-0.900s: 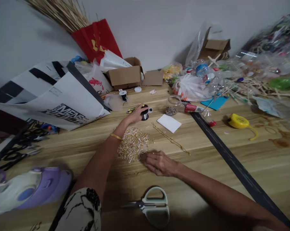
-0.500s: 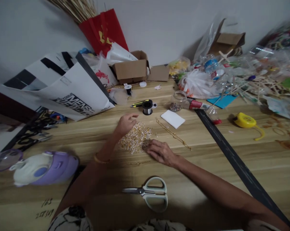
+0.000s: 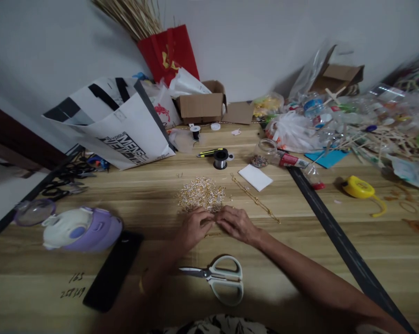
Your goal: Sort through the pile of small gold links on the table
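Note:
A heap of small gold pins (image 3: 200,193) lies in the middle of the wooden table (image 3: 300,250). Just in front of it my left hand (image 3: 192,228) and my right hand (image 3: 236,223) meet, fingertips pinched together on something tiny that I cannot make out. A thin gold chain (image 3: 254,198) runs diagonally to the right of the heap. White-handled scissors (image 3: 219,278) lie near me, below both hands. A spool of wire (image 3: 220,159) stands beyond the heap.
A black phone (image 3: 114,270) and a purple and white bottle (image 3: 80,228) lie at the left. A white shopping bag (image 3: 122,134), cardboard boxes (image 3: 200,105), a white pad (image 3: 255,177), a yellow tape measure (image 3: 358,187) and plastic clutter (image 3: 365,125) crowd the back and right.
My left hand let go of the wire spool, drew back over the pin heap and joined my right hand at the heap's near edge. The view tilted down.

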Motion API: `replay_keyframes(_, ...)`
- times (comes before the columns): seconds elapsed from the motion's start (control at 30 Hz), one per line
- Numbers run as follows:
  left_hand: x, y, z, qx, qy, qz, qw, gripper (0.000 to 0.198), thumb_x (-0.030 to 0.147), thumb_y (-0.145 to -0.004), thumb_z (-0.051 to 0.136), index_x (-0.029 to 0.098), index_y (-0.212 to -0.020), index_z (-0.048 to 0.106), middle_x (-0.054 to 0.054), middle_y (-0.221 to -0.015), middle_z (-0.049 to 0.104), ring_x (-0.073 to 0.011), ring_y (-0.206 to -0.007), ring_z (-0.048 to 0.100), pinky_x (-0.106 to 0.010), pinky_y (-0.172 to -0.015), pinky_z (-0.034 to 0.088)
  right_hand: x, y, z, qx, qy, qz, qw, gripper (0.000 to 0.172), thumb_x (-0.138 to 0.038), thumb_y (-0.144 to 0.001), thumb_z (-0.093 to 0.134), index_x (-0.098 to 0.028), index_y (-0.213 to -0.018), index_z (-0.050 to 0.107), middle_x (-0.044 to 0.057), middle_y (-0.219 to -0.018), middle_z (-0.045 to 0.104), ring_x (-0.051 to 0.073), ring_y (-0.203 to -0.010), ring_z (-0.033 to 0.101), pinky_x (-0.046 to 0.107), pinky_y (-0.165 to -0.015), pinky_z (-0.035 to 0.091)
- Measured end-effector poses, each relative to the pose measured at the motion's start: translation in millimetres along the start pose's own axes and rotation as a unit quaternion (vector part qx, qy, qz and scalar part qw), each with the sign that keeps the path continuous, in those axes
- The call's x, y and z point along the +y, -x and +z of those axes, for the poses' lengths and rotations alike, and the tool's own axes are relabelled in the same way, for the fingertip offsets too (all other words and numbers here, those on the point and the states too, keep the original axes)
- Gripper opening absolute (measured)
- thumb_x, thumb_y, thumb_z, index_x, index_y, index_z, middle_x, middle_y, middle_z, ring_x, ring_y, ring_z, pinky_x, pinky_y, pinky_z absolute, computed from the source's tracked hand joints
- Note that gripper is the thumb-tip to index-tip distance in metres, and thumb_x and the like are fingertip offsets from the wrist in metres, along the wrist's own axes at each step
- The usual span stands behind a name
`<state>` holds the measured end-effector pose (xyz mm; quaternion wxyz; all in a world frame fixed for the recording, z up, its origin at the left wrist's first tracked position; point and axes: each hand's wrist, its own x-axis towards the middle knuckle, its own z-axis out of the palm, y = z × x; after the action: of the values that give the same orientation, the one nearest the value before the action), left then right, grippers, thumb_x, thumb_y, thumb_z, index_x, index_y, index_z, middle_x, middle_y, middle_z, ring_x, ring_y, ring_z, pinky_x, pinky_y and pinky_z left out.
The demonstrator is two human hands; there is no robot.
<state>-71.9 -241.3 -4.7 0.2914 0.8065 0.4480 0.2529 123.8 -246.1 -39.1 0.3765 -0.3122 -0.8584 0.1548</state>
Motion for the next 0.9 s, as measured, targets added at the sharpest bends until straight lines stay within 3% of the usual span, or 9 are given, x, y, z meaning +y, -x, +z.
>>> replay_keyframes(0.3, -4.0, 7.4, 4.4, -0.004, 0.022, 0.015, 1.000, 0.014, 0.012, -0.079, 0.053, 0.018, -0.070, 0.063, -0.003, -0.071, 0.062, -0.0162, -0.072, 0.056, -0.028, -0.069, 0.043, -2.1, -0.3, -0.9, -0.026, 0.096, -0.053, 0.994, 0.013, -0.022, -0.094, 0.048, -0.016, -0.093, 0.059, 0.005, -0.084, 0.063, 0.015, -0.077, 0.057, 0.025, -0.063, 0.044)
replay_keyframes(0.5, -6.0, 6.2, 6.0, 0.010, 0.044, 0.017, 0.999, 0.015, 0.013, -0.079, 0.052, 0.018, -0.068, 0.061, -0.001, -0.065, 0.060, -0.0149, -0.066, 0.055, -0.027, -0.067, 0.042, -2.5, -2.2, -4.1, -0.010, 0.143, -0.082, 0.986, 0.012, -0.019, -0.093, 0.050, -0.015, -0.088, 0.060, 0.005, -0.082, 0.063, 0.015, -0.075, 0.057, 0.025, -0.063, 0.044)
replay_keyframes(0.7, -10.3, 6.2, 10.8, 0.027, 0.075, 0.010, 0.997, 0.015, 0.011, -0.077, 0.052, 0.019, -0.066, 0.060, -0.001, -0.063, 0.059, -0.0148, -0.066, 0.054, -0.027, -0.064, 0.042, -0.9, -1.5, -4.2, -0.019, 0.146, -0.083, 0.986, 0.011, -0.018, -0.092, 0.051, -0.014, -0.095, 0.061, 0.006, -0.082, 0.063, 0.016, -0.081, 0.058, 0.025, -0.067, 0.045)
replay_keyframes(0.9, -11.7, 7.3, 8.6, 0.032, 0.114, 0.038, 0.992, 0.013, 0.014, -0.079, 0.053, 0.019, -0.068, 0.060, -0.001, -0.065, 0.059, -0.0146, -0.066, 0.055, -0.028, -0.065, 0.043, -3.5, 0.1, -6.2, -0.027, 0.181, -0.112, 0.977, 0.012, -0.016, -0.090, 0.051, -0.014, -0.099, 0.060, 0.006, -0.080, 0.063, 0.016, -0.077, 0.058, 0.025, -0.060, 0.043)
